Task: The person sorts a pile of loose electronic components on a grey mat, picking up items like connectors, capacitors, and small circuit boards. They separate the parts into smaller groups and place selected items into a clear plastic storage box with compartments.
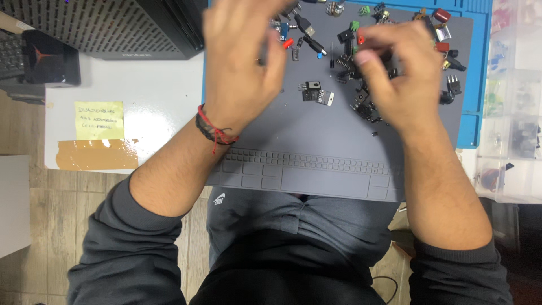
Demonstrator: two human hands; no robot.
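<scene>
Overhead, grey ribbed mat (316, 169) on white desk (158, 90), wood-plank floor (34, 260)

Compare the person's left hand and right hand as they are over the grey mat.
The left hand is raised with its fingers loosely spread; the right hand is curled, fingertips pinched over the pile of small electronic parts. The left wrist wears a red and black cord bracelet; the right wrist is bare. Both reach from dark grey sleeves.

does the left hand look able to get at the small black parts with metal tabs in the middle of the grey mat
Probably yes. The left hand hovers just left of the black parts with metal tabs, which lie in the open on the grey mat. Nothing sits between them, and the right hand is off to the other side.
</scene>
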